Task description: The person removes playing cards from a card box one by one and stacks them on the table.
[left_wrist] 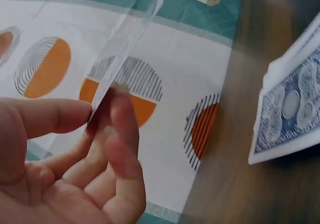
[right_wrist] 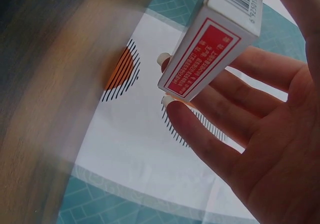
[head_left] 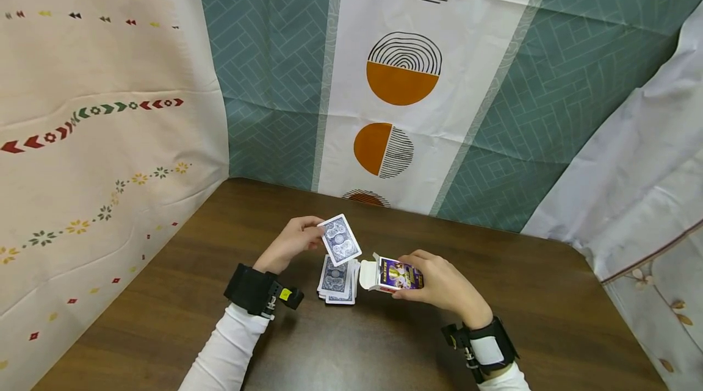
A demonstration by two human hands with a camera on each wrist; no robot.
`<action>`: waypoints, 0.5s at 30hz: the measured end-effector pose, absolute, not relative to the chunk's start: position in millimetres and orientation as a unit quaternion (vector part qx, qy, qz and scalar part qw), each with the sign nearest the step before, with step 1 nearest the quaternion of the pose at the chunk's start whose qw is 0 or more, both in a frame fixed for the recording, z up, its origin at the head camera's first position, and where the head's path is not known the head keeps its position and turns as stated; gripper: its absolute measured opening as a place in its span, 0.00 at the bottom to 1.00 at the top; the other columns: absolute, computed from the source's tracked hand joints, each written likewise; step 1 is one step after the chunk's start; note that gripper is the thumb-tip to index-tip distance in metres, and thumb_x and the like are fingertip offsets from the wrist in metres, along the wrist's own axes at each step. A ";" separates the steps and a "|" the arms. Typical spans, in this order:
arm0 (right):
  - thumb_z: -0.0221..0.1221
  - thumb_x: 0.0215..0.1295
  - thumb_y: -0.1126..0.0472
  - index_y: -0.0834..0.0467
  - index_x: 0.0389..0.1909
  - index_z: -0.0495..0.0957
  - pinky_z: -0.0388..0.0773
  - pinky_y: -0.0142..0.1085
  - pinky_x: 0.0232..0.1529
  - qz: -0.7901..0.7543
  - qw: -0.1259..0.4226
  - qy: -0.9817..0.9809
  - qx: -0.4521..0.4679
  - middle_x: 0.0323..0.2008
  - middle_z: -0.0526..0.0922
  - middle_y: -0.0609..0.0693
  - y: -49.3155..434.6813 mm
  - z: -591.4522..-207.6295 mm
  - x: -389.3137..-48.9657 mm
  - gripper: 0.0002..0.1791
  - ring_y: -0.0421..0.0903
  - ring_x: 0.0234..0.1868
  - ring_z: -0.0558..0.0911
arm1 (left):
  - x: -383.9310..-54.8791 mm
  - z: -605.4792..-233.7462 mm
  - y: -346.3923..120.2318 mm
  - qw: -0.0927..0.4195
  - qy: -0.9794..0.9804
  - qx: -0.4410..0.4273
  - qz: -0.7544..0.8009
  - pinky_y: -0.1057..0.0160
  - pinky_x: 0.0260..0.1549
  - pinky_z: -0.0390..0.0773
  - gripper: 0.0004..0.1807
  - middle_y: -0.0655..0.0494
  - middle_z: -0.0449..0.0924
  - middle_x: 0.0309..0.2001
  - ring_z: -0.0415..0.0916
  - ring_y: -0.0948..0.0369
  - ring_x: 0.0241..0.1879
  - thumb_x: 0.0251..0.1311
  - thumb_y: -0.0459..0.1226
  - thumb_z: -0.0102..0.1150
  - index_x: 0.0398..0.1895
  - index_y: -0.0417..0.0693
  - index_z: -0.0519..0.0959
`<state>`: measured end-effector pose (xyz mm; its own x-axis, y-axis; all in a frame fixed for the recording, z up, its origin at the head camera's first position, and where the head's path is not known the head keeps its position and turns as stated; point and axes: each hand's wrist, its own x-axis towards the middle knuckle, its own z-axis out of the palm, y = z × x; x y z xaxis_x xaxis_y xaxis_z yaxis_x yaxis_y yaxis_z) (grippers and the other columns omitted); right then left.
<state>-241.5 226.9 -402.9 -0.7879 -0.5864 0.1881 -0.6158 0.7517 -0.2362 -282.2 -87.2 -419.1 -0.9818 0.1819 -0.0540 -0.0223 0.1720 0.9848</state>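
Between thumb and fingers my left hand [head_left: 295, 238] pinches a few playing cards [head_left: 340, 240] with blue patterned backs; in the left wrist view the held cards [left_wrist: 125, 54] appear edge-on as a thin stack. They hang above a loose pile of cards [head_left: 336, 281] lying back-up on the table. To the right of the pile, my right hand [head_left: 439, 281] grips a purple and yellow card box [head_left: 401, 274] by its far end. Its white flap [head_left: 368, 274] stands open toward the pile. The right wrist view shows the box's red and white end [right_wrist: 202, 59] and a barcode.
The brown wooden table [head_left: 472, 342] reaches back to a patterned curtain [head_left: 406, 74]. A cream embroidered cloth [head_left: 99, 135] hangs along the left side, and a pale cloth [head_left: 648, 196] on the right.
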 end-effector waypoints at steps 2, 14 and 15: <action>0.71 0.47 0.40 0.57 0.50 0.80 0.76 0.30 0.36 0.143 0.049 -0.935 0.321 0.44 0.82 0.48 227.0 -402.5 -242.0 0.34 0.38 0.36 0.77 | -284.0 -422.7 -85.7 0.072 0.764 0.030 0.641 0.61 0.37 0.76 0.14 0.54 0.78 0.33 0.75 0.60 0.33 0.66 0.33 0.52 0.49 0.31 0.76; 0.70 0.47 0.38 0.57 0.50 0.80 0.76 0.31 0.37 0.141 0.039 -0.936 0.319 0.43 0.82 0.47 225.7 -405.0 -240.5 0.34 0.37 0.37 0.77 | -280.3 -452.3 -67.3 0.065 0.845 -0.047 0.529 0.65 0.23 0.78 0.13 0.50 0.80 0.25 0.78 0.63 0.19 0.47 0.33 0.74 0.33 0.36 0.79; 0.70 0.47 0.37 0.57 0.49 0.80 0.76 0.31 0.37 0.139 0.040 -0.937 0.319 0.43 0.82 0.47 225.9 -404.7 -240.8 0.34 0.37 0.37 0.77 | -280.8 -453.6 -66.9 0.063 0.850 -0.046 0.521 0.67 0.22 0.76 0.14 0.50 0.80 0.24 0.78 0.63 0.18 0.46 0.33 0.74 0.32 0.36 0.79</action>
<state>-240.8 225.9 -404.7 -0.7933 -0.5866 0.1632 -0.6087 0.7576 -0.2357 -280.8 -66.9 -453.6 -0.9879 -0.0132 -0.1548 -0.1439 0.4533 0.8796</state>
